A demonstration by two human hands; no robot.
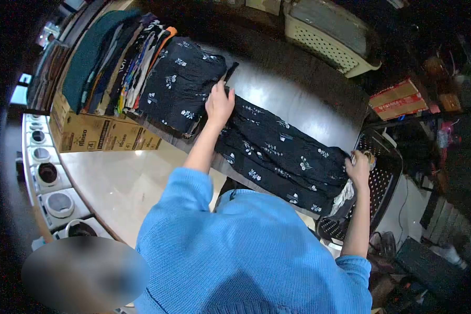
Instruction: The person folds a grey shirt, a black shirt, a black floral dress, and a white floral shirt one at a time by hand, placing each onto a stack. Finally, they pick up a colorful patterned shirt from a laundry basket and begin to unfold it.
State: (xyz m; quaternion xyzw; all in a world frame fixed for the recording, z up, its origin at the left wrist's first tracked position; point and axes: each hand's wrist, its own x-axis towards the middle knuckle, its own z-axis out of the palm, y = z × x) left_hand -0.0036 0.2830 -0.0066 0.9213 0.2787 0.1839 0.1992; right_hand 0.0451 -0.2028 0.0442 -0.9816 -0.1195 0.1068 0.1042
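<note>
A long black floral garment [277,149], printed with small white flowers, lies stretched across the table. My left hand [220,106] holds it near its left part, where the cloth bunches and a thin dark strap sticks out behind the fingers. At the far right end, my right hand [358,168] grips the edge with curled fingers. Some white cloth [343,199] shows under that end, below my right hand. The garment's left part spreads wider and reaches the row of clothes.
Folded clothes [121,65] stand packed in a row at the left, above cardboard boxes [83,131]. The table [298,99] has a shiny top. A black perforated basket [387,175] sits at the right, a cream basket [324,44] and a red-and-tan box [397,99] beyond.
</note>
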